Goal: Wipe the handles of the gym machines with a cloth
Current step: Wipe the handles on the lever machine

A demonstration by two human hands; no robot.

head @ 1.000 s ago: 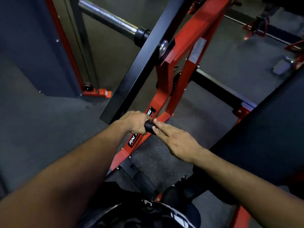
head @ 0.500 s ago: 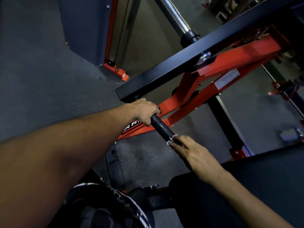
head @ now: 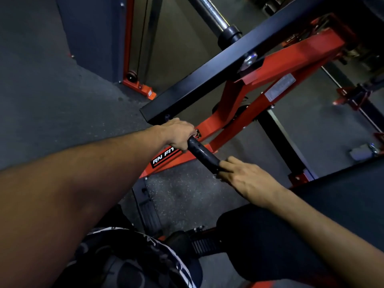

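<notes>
A black rubber handle (head: 204, 155) juts toward me from the red machine arm (head: 234, 125). My left hand (head: 178, 134) grips its upper end, next to the red frame. My right hand (head: 247, 179) wraps the lower end, with two fingers lying along the top of the grip. A small pale sliver of cloth (head: 215, 176) peeks out under the right hand's fingers; the rest of the cloth is hidden in the palm.
A black steel beam (head: 207, 84) crosses just above the left hand. A chrome barbell sleeve (head: 209, 12) runs behind it. A black pad (head: 342, 204) lies under my right forearm. Grey rubber floor (head: 52, 100) spreads to the left, and a red cable post (head: 133, 59) stands beyond.
My right hand has slid down the handle, away from the left hand to the lower end, baring the black grip between them. The left hand has kept its hold.
</notes>
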